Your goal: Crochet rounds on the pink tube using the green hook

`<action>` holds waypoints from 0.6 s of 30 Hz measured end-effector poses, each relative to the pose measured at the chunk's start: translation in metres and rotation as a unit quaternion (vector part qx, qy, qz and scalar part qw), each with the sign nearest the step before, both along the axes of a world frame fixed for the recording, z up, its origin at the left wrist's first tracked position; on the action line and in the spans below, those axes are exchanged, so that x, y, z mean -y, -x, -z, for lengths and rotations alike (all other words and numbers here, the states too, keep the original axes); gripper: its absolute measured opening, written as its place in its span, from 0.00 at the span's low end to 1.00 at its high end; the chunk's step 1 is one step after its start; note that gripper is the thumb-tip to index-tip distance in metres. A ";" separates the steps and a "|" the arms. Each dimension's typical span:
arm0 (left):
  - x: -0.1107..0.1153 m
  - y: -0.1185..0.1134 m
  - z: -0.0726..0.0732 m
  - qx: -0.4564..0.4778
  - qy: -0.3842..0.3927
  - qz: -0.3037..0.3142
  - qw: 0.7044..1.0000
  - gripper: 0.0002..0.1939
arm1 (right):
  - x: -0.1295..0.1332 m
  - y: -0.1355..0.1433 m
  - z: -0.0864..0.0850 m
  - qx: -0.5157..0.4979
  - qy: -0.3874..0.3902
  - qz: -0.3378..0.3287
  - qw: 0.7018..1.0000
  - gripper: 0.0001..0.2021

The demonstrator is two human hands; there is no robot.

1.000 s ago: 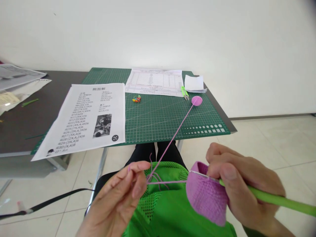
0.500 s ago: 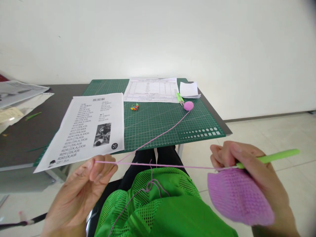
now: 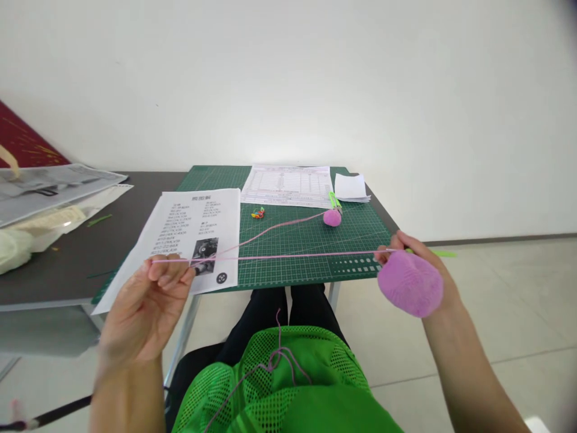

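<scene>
My left hand is closed on the pink yarn, which runs taut across to the right. My right hand is closed round a green-handled crochet hook and holds a pink crocheted piece that hangs below the fingers. From my left hand another stretch of yarn leads back to a small pink ball on the green cutting mat. Green snips lie just behind the ball. Small coloured markers rest on the mat.
A printed pattern sheet covers the mat's left part. Behind are a table form and small white papers. More papers and a plastic bag lie at far left. Loose yarn rests on the green garment.
Both hands have moved up and away from the body, the right one also leftward, with the yarn still taut between them. The view has shifted, so the mat appears lower.
</scene>
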State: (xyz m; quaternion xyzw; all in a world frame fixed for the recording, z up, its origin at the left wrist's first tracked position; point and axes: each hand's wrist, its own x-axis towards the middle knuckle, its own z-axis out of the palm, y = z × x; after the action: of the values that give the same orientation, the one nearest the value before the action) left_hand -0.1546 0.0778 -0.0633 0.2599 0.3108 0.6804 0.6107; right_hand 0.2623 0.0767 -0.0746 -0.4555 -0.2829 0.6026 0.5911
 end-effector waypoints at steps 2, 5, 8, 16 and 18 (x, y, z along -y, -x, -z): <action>0.003 0.000 0.000 0.001 0.004 -0.025 1.000 0.16 | -0.014 0.011 0.005 -0.003 0.010 -0.018 1.000 0.17; 0.009 0.006 0.002 -0.014 0.002 -0.057 0.998 0.16 | -0.030 0.021 0.008 -0.006 0.014 -0.036 0.999 0.17; 0.013 0.013 0.006 -0.045 -0.007 -0.086 0.995 0.16 | -0.035 0.019 0.007 -0.005 0.003 -0.034 0.999 0.18; -0.003 0.001 0.021 -0.232 0.005 -0.134 0.963 0.18 | -0.014 0.019 -0.010 0.043 -0.034 -0.047 0.997 0.17; -0.003 -0.011 0.023 -0.320 0.029 -0.114 0.940 0.18 | -0.006 0.027 -0.016 0.068 -0.039 -0.071 0.994 0.17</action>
State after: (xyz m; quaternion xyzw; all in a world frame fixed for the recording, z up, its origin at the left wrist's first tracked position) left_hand -0.1437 0.0811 -0.0864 0.4094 0.5368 0.6169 0.4045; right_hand 0.2352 0.0832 -0.0587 -0.4508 -0.3772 0.5996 0.5431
